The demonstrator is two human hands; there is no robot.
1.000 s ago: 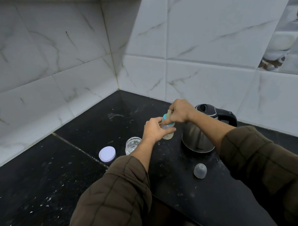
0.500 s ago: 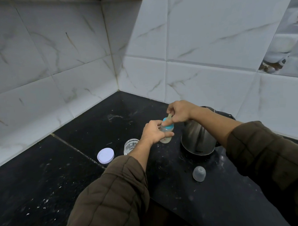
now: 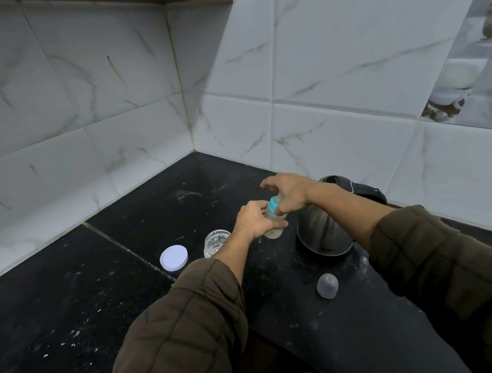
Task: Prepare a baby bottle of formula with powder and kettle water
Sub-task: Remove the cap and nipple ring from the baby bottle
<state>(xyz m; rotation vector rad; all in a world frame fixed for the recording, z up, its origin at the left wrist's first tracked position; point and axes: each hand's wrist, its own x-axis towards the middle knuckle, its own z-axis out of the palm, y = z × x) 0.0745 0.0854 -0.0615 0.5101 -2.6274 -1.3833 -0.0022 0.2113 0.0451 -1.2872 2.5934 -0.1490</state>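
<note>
Speckled black counter (image 3: 62, 321) (white-tiled corner (image 3: 192, 143)) carries the kettle (image 3: 323, 233).

Nothing is readable; the small pale mark (image 3: 326, 249) low on the round steel kettle (image 3: 323, 231), right of the left hand (image 3: 254, 221), is blurred.

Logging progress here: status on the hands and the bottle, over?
Left hand grips bottle. Right hand pinches its blue ring. Kettle close beside, clear cap loose on counter; nothing blocking.
</note>
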